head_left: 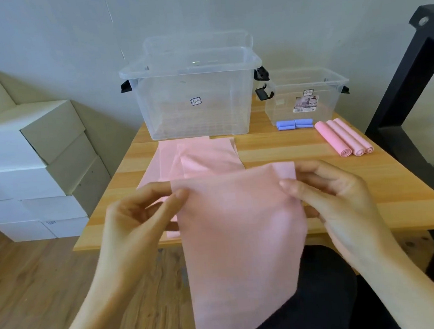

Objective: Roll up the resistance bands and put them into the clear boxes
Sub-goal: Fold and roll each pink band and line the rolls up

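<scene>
So far: three pink rolls (343, 137) and blue rolls (294, 124) done, lying on table (299, 145) | both clear boxes (193, 94) look empty | my left hand (137, 216) and right hand (338, 194) pinch flat pink band (241, 227) by its top corners, unrolled | more pink bands (197, 158) wait.

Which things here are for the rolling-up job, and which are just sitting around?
For the job:
- pink band pinched by left hand and right hand
- flat pink bands on the table
- three pink rolls
- blue rolls
- big clear box
- small clear box

Just sitting around:
- white cartons
- black frame
</scene>
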Tool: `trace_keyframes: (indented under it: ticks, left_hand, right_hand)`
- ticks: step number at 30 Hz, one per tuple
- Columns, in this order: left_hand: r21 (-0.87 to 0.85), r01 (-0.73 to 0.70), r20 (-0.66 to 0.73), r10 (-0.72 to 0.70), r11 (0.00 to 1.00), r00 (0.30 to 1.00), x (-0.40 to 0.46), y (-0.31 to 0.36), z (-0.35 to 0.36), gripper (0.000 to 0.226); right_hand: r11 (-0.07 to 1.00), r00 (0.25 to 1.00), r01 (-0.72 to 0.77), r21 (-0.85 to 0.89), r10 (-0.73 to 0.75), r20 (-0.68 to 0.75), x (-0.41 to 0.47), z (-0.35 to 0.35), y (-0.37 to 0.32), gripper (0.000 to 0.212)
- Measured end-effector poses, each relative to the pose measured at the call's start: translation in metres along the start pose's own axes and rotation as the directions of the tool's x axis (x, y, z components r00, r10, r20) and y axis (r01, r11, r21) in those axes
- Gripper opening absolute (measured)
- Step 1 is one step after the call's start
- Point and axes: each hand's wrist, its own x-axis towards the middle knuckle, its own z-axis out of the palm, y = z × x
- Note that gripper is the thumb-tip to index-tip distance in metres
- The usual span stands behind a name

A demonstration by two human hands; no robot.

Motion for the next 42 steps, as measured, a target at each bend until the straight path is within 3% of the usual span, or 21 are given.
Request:
trace_keyframes:
  ticks: [3,12,16,19,25,36,42]
  left_hand:
    - [-0.013,0.040,-0.035,-0.040,0.999,0.999,0.025,-0.016,0.006,0.008]
    - [0.285,0.273,-0.057,-0.269,0.919,0.962,0.105,-0.085,0.010,0.011]
    - [0.398,0.304,-0.058,-0.307,0.865,0.950,0.117,-0.100,0.011,0.015]
    - [0.444,0.315,-0.049,-0.329,0.839,0.943,0.123,-0.104,0.010,0.015]
    - [0.388,0.419,-0.062,-0.430,0.821,0.901,0.132,-0.103,0.011,0.016]
    - [0.320,0.502,-0.107,-0.496,0.804,0.862,0.138,-0.106,0.017,0.065]
    - [0.413,0.490,-0.110,-0.492,0.768,0.864,0.136,-0.110,0.019,0.062]
  right_hand:
    - [0.998,0.998,-0.051,-0.032,0.050,-0.041,0.032,0.011,0.020,0.020]
    - [0.970,0.993,-0.117,-0.213,0.107,-0.058,0.110,0.026,0.082,0.017]
    - [0.948,0.993,-0.112,-0.299,0.093,-0.074,0.128,0.028,0.098,0.029]
    - [0.917,0.992,-0.128,-0.378,0.113,-0.061,0.138,0.029,0.109,0.018]
    - [0.889,0.990,-0.141,-0.435,0.128,-0.060,0.150,0.031,0.120,0.017]
    - [0.861,0.989,-0.143,-0.489,0.145,-0.033,0.155,0.035,0.127,0.015]
    - [0.829,0.989,-0.139,-0.542,0.144,-0.034,0.155,0.036,0.129,0.014]
